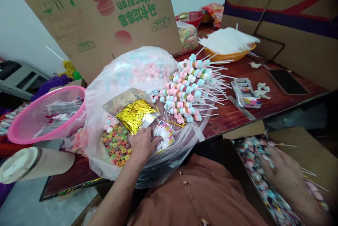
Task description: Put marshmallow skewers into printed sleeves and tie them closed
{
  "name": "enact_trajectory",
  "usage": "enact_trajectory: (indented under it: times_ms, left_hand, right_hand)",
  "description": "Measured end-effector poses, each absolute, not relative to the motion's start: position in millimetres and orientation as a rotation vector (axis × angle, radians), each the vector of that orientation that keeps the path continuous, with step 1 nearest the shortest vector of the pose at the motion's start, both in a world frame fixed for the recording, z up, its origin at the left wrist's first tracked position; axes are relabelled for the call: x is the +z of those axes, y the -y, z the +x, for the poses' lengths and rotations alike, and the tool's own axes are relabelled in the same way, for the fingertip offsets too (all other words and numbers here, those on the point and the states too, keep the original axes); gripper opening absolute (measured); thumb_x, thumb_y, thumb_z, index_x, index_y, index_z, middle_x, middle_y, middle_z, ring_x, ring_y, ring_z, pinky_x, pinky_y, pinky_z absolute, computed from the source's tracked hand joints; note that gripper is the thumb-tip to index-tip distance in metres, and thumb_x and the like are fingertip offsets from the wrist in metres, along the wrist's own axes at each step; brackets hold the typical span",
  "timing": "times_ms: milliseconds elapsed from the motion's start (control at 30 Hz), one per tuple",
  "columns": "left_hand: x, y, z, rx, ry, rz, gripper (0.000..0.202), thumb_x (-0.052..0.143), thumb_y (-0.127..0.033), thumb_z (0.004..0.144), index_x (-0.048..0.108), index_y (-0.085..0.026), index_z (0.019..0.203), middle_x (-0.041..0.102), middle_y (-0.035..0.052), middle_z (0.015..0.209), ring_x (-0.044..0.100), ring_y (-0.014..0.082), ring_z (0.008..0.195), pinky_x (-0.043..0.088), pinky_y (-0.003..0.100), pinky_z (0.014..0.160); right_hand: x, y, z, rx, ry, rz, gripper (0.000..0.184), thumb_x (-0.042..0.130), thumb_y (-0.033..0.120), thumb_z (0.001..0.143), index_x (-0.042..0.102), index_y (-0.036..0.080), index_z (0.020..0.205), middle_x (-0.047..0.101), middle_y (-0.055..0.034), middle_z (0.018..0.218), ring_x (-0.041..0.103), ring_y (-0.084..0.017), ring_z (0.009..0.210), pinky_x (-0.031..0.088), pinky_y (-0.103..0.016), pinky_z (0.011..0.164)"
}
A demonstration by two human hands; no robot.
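Note:
My left hand (144,143) rests beside printed cards (164,136), its thumb at their edge and apart from the fingers. Just beyond the fingertips lies a clear bag of gold twist ties (134,116). Colourful cereal rings (117,145) lie to the left of this hand. Marshmallow skewers (185,90), pink, blue and white on white sticks, are piled on the plastic. Lower right, my right hand (282,169) is over a cardboard box, its fingers stretched onto wrapped skewers (250,152); it is slightly blurred, and I see nothing gripped in it.
A large plastic bag of marshmallows (142,65) covers the table's middle. A pink basket (16,132) and a lidded cup (52,162) are at left. An orange basket (224,57) holds white sachets or sheets. A phone (287,81) lies right. Big cartons (105,35) stand behind.

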State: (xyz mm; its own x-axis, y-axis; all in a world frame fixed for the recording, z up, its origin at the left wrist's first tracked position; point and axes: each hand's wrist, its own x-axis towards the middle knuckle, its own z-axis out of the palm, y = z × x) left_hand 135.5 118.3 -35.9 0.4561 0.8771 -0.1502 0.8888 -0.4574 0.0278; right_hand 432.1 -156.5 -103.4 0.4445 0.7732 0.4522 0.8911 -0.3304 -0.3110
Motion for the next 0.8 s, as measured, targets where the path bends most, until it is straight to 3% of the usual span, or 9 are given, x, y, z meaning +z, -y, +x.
enact_trajectory:
  times_ms: [100, 267, 367, 467, 533, 667, 800]
  left_hand:
    - [-35.0, -120.5, 135.4, -0.092, -1.577, 2.452, 0.026, 0.055, -0.039, 0.078, 0.068, -0.018, 0.082, 0.068, 0.0091, 0.086, 0.061, 0.0266, 0.086, 0.042, 0.036, 0.076]
    - [-30.4, -121.1, 111.8, 0.075, -1.474, 2.378, 0.027, 0.044, -0.03, 0.087, 0.065, -0.026, 0.103, 0.071, 0.0004, 0.089, 0.064, 0.0165, 0.08, 0.044, 0.025, 0.072]
    - [-17.6, -120.5, 103.1, 0.272, -1.308, 2.434, 0.026, 0.048, -0.028, 0.085, 0.065, -0.025, 0.105, 0.072, 0.0018, 0.086, 0.064, 0.018, 0.079, 0.044, 0.029, 0.08]
    - [-0.7, -118.2, 101.4, 0.457, -1.117, 2.347, 0.028, 0.053, -0.025, 0.081, 0.061, -0.023, 0.107, 0.071, 0.0032, 0.092, 0.064, 0.018, 0.085, 0.043, 0.032, 0.088]
    - [7.4, -115.1, 102.7, 0.454, -1.036, 2.221, 0.029, 0.054, -0.025, 0.079, 0.058, -0.022, 0.108, 0.07, 0.0032, 0.094, 0.064, 0.0173, 0.086, 0.046, 0.029, 0.081]
    - [7.5, -108.9, 112.7, 0.371, -1.087, 2.226, 0.012, 0.056, -0.029, 0.077, 0.062, -0.019, 0.082, 0.067, 0.0019, 0.077, 0.061, 0.0175, 0.074, 0.046, 0.027, 0.068]
    - [3.8, -109.4, 126.6, 0.398, -1.062, 2.165, 0.018, 0.05, -0.029, 0.08, 0.059, -0.017, 0.069, 0.062, 0.0001, 0.064, 0.056, 0.0147, 0.062, 0.042, 0.024, 0.059]
  right_hand:
    - [-85.2, 85.9, 395.1, -0.285, 1.601, -1.948, 0.028, 0.045, 0.03, 0.086, 0.057, 0.015, 0.105, 0.059, -0.0164, 0.105, 0.054, -0.029, 0.098, 0.044, -0.046, 0.083]
    - [-36.1, -5.2, 320.0, -0.077, 1.684, -1.497, 0.027, 0.045, 0.017, 0.086, 0.055, 0.017, 0.111, 0.058, -0.0117, 0.109, 0.05, -0.024, 0.105, 0.04, -0.043, 0.091]
    - [-23.8, -41.7, 299.4, 0.012, 1.667, -1.463, 0.034, 0.048, 0.022, 0.085, 0.051, 0.014, 0.118, 0.054, -0.0148, 0.117, 0.046, -0.027, 0.111, 0.036, -0.046, 0.094]
    - [-20.6, -61.1, 289.1, 0.277, 1.724, -1.404, 0.023, 0.052, 0.028, 0.082, 0.059, 0.015, 0.1, 0.062, -0.0113, 0.095, 0.054, -0.024, 0.092, 0.042, -0.039, 0.079]
    - [-22.5, -61.6, 282.1, 0.482, 1.705, -1.325, 0.016, 0.049, 0.026, 0.084, 0.059, 0.016, 0.076, 0.06, -0.0039, 0.071, 0.054, -0.017, 0.072, 0.042, -0.03, 0.066]
    - [-31.2, -48.7, 275.0, 0.7, 1.468, -1.416, 0.023, 0.048, 0.024, 0.083, 0.052, 0.017, 0.061, 0.053, 0.0012, 0.059, 0.048, -0.012, 0.058, 0.037, -0.024, 0.057]
    - [-20.7, -41.0, 290.9, 0.656, 1.478, -1.477, 0.009, 0.056, 0.024, 0.077, 0.059, 0.016, 0.081, 0.06, -0.0047, 0.082, 0.052, -0.019, 0.081, 0.041, -0.029, 0.071]
